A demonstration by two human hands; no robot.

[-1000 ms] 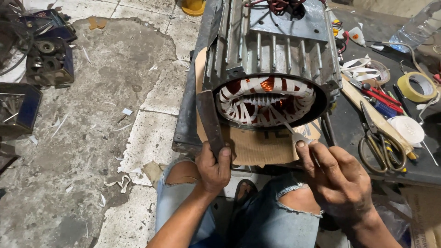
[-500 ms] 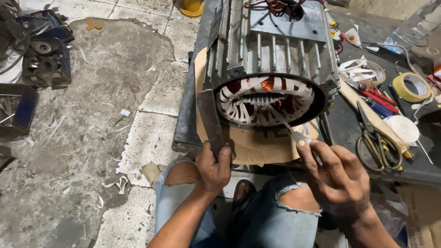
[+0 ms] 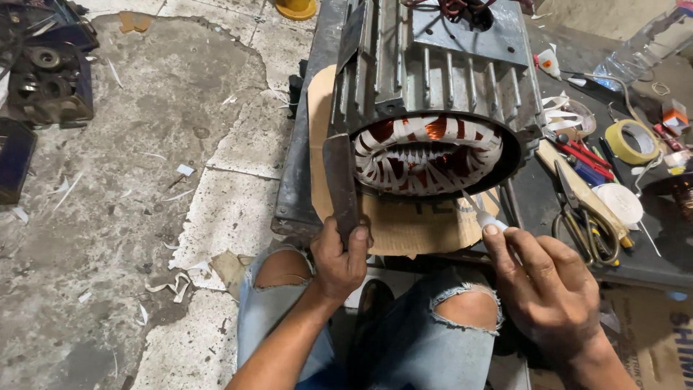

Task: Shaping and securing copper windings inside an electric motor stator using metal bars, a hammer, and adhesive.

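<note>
A finned grey motor housing lies on a dark workbench, its open end facing me, with copper windings and white insulating paper inside. Brown cardboard sits under it. My left hand grips a flat dark metal bar that stands upright beside the housing's left rim. My right hand pinches a thin white strip whose tip points toward the lower edge of the windings.
Scissors, a yellow tape roll, a white tape roll and red-handled tools lie on the bench's right side. Motor parts sit on the cracked concrete floor at left. My knees in torn jeans are below the bench edge.
My right hand has drawn slightly down and to the right with the white strip. My left hand keeps its hold on the metal bar.
</note>
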